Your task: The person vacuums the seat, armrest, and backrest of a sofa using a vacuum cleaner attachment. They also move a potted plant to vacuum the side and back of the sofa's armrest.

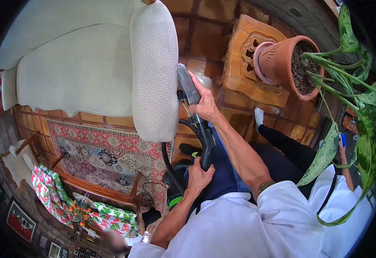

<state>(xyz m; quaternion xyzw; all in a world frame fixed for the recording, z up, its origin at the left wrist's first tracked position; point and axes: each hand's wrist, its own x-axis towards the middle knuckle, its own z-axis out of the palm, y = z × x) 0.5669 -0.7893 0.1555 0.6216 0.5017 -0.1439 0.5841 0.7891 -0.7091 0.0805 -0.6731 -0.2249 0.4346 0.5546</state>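
A black upholstery-cleaner wand (205, 142) with a clear-fronted nozzle (188, 84) runs between my hands. My left hand (199, 177) is wrapped round the lower end of its handle. Higher up, my right hand (205, 101) is closed at the nozzle end, fingers lying along the nozzle's side. The nozzle's tip touches, or is very near, the side of the cream sofa's padded arm (153, 73). A black hose (168, 165) curves down beside the sofa arm toward a black and green machine (175, 200), partly hidden by my left arm.
A potted plant (287, 64) stands on a carved wooden side table (235, 69) to the right. Beside me, a person in a white shirt (347, 206) holds something blue. Left lie a patterned rug (106, 150) and a wooden table (97, 189); another person (115, 243) is at lower left.
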